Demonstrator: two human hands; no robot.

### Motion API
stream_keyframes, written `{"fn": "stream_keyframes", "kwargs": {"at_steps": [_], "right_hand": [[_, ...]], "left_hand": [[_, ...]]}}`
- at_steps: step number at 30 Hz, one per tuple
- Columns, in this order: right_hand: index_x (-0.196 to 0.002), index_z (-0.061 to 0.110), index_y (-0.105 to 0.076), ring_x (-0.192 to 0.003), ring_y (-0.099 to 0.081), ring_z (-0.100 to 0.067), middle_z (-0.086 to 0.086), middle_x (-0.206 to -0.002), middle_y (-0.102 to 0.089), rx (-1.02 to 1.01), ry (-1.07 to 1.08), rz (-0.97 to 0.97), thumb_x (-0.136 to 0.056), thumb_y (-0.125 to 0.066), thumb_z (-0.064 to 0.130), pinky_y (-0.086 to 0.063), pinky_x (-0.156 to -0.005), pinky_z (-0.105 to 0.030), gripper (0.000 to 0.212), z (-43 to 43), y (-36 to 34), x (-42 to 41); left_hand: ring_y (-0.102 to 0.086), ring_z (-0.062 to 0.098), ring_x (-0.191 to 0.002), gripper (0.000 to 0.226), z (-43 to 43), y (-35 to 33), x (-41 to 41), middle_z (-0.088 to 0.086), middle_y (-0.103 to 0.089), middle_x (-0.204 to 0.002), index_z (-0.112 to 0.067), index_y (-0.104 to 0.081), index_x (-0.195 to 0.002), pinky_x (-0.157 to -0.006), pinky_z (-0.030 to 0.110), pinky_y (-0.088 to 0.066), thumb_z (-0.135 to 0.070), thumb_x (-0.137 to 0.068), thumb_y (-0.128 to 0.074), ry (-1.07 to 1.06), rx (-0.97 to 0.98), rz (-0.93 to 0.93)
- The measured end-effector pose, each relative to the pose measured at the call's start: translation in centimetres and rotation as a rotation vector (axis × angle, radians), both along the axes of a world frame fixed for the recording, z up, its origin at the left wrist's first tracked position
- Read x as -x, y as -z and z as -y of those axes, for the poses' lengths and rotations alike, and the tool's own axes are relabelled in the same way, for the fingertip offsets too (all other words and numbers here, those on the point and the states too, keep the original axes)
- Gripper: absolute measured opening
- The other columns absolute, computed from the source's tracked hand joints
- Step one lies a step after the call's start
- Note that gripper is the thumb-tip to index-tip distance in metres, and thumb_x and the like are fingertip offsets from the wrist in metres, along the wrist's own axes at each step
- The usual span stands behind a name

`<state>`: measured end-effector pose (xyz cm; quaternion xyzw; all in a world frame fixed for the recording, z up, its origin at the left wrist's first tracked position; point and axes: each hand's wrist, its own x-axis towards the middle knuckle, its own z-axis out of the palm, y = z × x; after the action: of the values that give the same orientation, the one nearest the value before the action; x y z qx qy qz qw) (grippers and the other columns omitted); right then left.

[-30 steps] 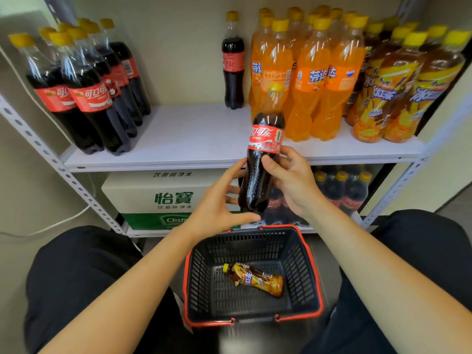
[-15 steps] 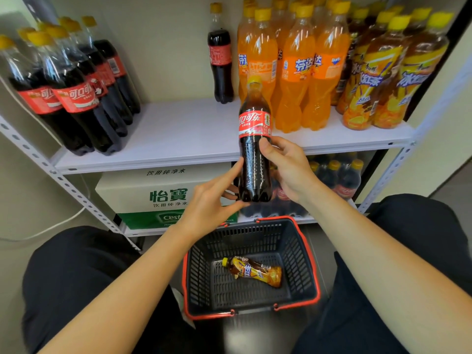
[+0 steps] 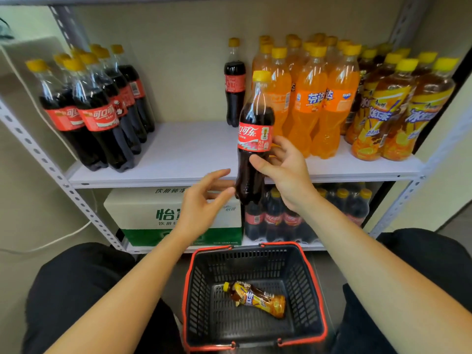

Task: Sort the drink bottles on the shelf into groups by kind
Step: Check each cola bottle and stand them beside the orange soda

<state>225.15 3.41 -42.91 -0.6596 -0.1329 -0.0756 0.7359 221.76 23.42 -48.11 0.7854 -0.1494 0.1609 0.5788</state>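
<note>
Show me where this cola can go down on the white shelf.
Bare shelf board runs between the cola group on the left and the lone cola bottle by the orange soda bottles. The right half is packed: orange soda against iced tea bottles. The right hand holds the cola bottle.

Dark cola bottle [image 3: 254, 139]: yellow cap, red label with white script. Orange soda bottles [image 3: 316, 103]: orange labels, blue lettering. Iced tea bottles [image 3: 393, 116]: amber with yellow labels. Basket [image 3: 196, 297]: black mesh, red rim. Carton [image 3: 143, 213]: white over green, apparently green lettering.
</note>
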Motion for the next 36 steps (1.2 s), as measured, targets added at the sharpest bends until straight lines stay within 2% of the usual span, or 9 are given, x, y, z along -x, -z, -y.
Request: {"fn": "stream_keyframes", "kwargs": {"at_steps": [4, 6, 8, 12, 18, 23, 28, 32, 36], "right_hand": [[-0.132, 0.029, -0.055, -0.112, -0.065, -0.002, 0.009, -0.123, -0.068, 0.114, 0.066, 0.104, -0.084, -0.083, 0.012, -0.054, -0.093, -0.021, 0.058, -2.7, -2.4, -2.7], [-0.132, 0.02, -0.059, -0.103, -0.064, 0.008, 0.011, -0.116, -0.068, 0.145, 0.104, 0.141, -0.083, -0.082, 0.007, -0.051, -0.088, -0.011, 0.055, -4.1, -3.2, -4.5], [-0.131, 0.011, -0.061, -0.102, -0.064, 0.005, 0.003, -0.118, -0.07, 0.14, 0.148, 0.148, -0.083, -0.082, 0.004, -0.05, -0.085, -0.009, 0.053, -5.5, -3.5, -6.3], [-0.132, 0.009, -0.06, -0.113, -0.061, -0.012, -0.002, -0.123, -0.067, 0.155, 0.216, 0.139, -0.085, -0.08, 0.004, -0.048, -0.096, -0.024, 0.051, -7.4, -2.8, -9.8], [-0.142, 0.018, -0.054, -0.128, -0.056, -0.017, 0.001, -0.137, -0.063, 0.213, 0.302, 0.102, -0.087, -0.08, 0.013, -0.047, -0.111, -0.044, 0.061, -8.7, -1.4, -13.6], [-0.152, 0.019, -0.039, -0.136, -0.049, -0.019, -0.006, -0.148, -0.054, 0.352, 0.234, 0.056, -0.076, -0.082, -0.006, -0.046, -0.107, -0.038, 0.091, -8.3, 0.6, -14.0], [-0.136, 0.008, -0.054, -0.124, -0.062, -0.033, -0.015, -0.134, -0.065, 0.502, 0.304, 0.023, -0.077, -0.085, 0.001, -0.047, -0.097, -0.032, 0.067, -8.5, 2.5, -13.9], [-0.137, 0.007, -0.053, -0.125, -0.061, -0.036, -0.017, -0.138, -0.062, 0.632, 0.348, 0.004, -0.085, -0.082, 0.011, -0.05, -0.104, -0.044, 0.059, -9.1, 2.0, -15.0], [-0.138, 0.006, -0.049, -0.127, -0.058, -0.04, -0.02, -0.141, -0.058, 0.68, 0.408, -0.059, -0.09, -0.076, 0.014, -0.048, -0.104, -0.045, 0.055, -9.9, 1.8, -16.7]], "left_hand": [[-0.071, 0.013, -0.098, 0.024, -3.0, -1.7, -3.3, 0.001, -0.076, -0.099, -0.018, -0.07, -0.122, -0.085, 0.03, -0.053, -0.017, -0.098, -0.069, -0.291, 0.105, 0.007], [-0.068, 0.01, -0.097, 0.024, -4.8, -2.4, -4.9, -0.003, -0.073, -0.099, -0.015, -0.07, -0.121, -0.089, 0.034, -0.054, -0.017, -0.097, -0.068, -0.422, 0.15, 0.005], [-0.064, 0.015, -0.111, 0.032, -6.9, -3.0, -6.5, -0.002, -0.069, -0.113, -0.013, -0.064, -0.128, -0.098, 0.033, -0.05, -0.016, -0.097, -0.068, -0.561, 0.163, 0.005], [-0.054, 0.025, -0.128, 0.059, -11.0, -3.5, -8.4, 0.008, -0.055, -0.139, -0.01, -0.046, -0.145, -0.11, 0.04, -0.044, -0.021, -0.094, -0.073, -0.832, 0.093, 0.02], [-0.055, 0.015, -0.091, 0.047, -12.8, -3.4, -8.4, -0.002, -0.05, -0.111, -0.014, -0.051, -0.128, -0.082, 0.034, -0.05, -0.018, -0.089, -0.077, -0.973, 0.045, 0.123], [-0.057, 0.025, -0.097, 0.052, -14.8, -3.9, -7.6, -0.002, -0.048, -0.113, -0.014, -0.05, -0.124, -0.081, 0.044, -0.052, -0.024, -0.085, -0.082, -1.142, 0.07, 0.098], [-0.054, 0.025, -0.13, 0.076, -17.0, -3.9, -7.5, 0.002, -0.056, -0.141, -0.019, -0.043, -0.145, -0.106, 0.048, -0.048, -0.034, -0.082, -0.085, -1.026, 0.051, -0.044], [-0.056, 0.02, -0.129, 0.076, -18.2, -4.0, -7.5, -0.001, -0.061, -0.139, -0.022, -0.046, -0.145, -0.107, 0.043, -0.048, -0.034, -0.082, -0.086, -0.915, 0.071, -0.051], [-0.058, 0.015, -0.12, 0.069, -19.2, -4.0, -7.5, -0.005, -0.064, -0.127, -0.02, -0.055, -0.139, -0.101, 0.035, -0.048, -0.033, -0.08, -0.087, -0.789, 0.062, -0.052]]}}
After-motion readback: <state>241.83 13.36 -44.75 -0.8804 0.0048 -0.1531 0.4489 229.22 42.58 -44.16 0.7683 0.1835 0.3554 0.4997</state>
